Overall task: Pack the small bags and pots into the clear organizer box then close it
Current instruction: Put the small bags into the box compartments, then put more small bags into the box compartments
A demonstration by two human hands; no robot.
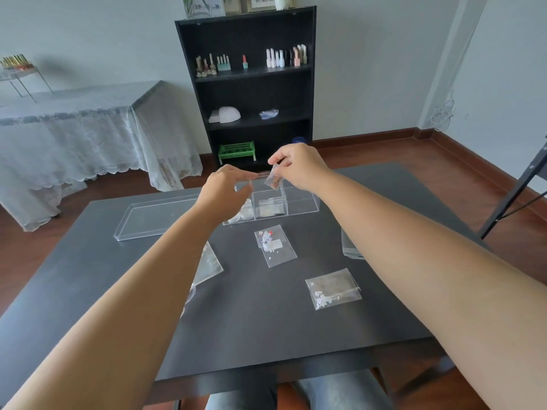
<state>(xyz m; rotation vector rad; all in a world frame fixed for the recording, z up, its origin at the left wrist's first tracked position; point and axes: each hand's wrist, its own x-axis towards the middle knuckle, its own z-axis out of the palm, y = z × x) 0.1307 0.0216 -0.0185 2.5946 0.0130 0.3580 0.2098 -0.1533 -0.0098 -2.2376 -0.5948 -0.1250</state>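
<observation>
The clear organizer box stands open at the far middle of the dark table, with pots and a bag in its compartments. My right hand pinches a small clear bag of beads by its top, hanging over the box. My left hand hovers over the box's left end with fingers spread, holding nothing. The box's clear lid lies flat to the left. Two small bags lie on the table in front of the box. A third bag shows partly under my left forearm.
Another clear bag peeks out from under my right forearm. A black shelf unit with bottles stands behind the table. A lace-covered table is at the left, and a dark metal frame at the right.
</observation>
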